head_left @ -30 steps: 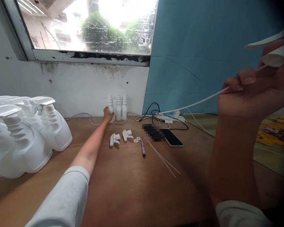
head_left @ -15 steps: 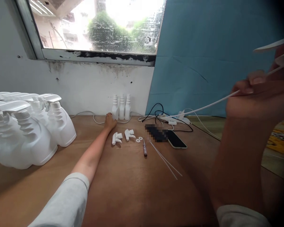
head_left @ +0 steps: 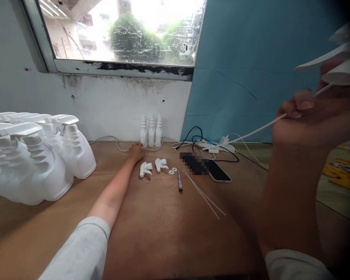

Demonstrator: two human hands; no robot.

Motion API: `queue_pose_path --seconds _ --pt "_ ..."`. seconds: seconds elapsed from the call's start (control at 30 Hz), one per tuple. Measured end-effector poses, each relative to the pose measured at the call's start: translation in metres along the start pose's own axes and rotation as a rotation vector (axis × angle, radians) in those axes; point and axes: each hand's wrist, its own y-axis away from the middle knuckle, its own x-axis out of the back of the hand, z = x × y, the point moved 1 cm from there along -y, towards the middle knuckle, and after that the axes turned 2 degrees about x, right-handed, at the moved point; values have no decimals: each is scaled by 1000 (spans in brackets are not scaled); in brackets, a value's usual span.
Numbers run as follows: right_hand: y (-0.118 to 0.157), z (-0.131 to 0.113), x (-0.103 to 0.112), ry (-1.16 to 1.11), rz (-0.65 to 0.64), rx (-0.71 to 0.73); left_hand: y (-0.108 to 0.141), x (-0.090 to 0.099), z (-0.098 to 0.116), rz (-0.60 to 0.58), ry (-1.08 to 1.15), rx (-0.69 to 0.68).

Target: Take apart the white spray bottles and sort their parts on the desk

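Observation:
My left hand rests on the brown table by the wall, beside the leftmost of three small white bottles; its fingers are too small to read. Raised at the right, my right hand is closed around a white spray head with a long thin tube that slants down to the left. Two loose white spray heads lie right of my left forearm, near two white rings and a screwdriver. Two more thin tubes lie on the table.
Large white spray bottles crowd the left side. A phone lies beside a blurred dark object, with cables and a power strip behind. A blue sheet covers the wall at the right, beside a window.
My right hand has shifted slightly left with the spray head, more of which now shows. My left hand stays beside the small bottles, its fingers slightly changed. The view has shifted a little.

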Motion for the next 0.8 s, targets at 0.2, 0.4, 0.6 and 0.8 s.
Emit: queue_pose_path --seconds 0.2,0.4,0.6,0.8 --pt "-6 6 3 -189 -228 -12 -2 -3 -1 -42 -35 -34" --pt "-6 7 -5 -254 -183 -56 -4 -3 -1 -101 -49 -40" --pt "-9 17 -5 -208 -302 -122 -4 1 1 -134 14 -55" --pt "0 35 -11 -67 -504 -265 4 12 4 -106 205 -15"
